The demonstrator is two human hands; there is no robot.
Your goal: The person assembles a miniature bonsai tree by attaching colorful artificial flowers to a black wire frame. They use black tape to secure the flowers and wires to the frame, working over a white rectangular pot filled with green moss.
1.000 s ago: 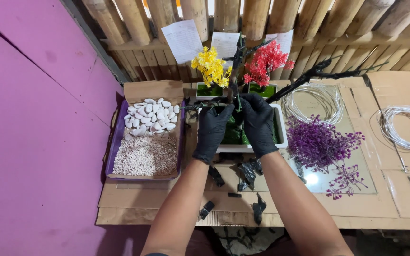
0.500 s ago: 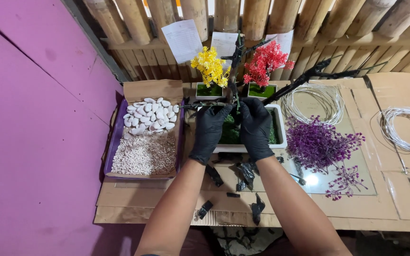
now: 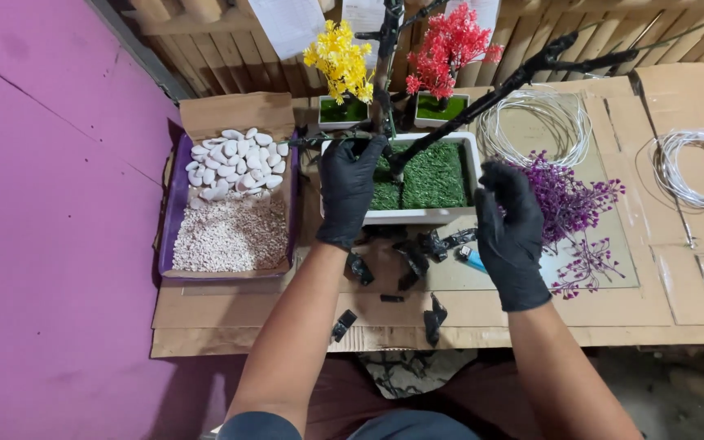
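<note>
My left hand (image 3: pixel 348 191), in a black glove, grips the base of a bare black tree trunk (image 3: pixel 385 81) that stands in a white rectangular pot (image 3: pixel 417 217) lined with green artificial grass (image 3: pixel 433 175). A long black branch (image 3: pixel 490 94) slants up to the right from the trunk. My right hand (image 3: pixel 511 232), also gloved, hovers right of the pot with curled fingers, beside a heap of purple flower sprigs (image 3: pixel 568 200). Its palm is hidden, so I cannot see whether it holds anything.
A purple tray holds white pebbles (image 3: pixel 234 155) and fine gravel (image 3: pixel 230 236) on the left. Small yellow (image 3: pixel 340 61) and red (image 3: pixel 450 41) flower trees stand behind the pot. Wire coils (image 3: pixel 543 122) (image 3: pixel 698 167) lie right. Black scraps (image 3: pixel 417 253) and a blue lighter (image 3: pixel 473 259) lie on cardboard (image 3: pixel 678 293).
My right hand has left the pot and moved right toward the purple sprigs. My left hand stays on the trunk. The camera has come closer.
</note>
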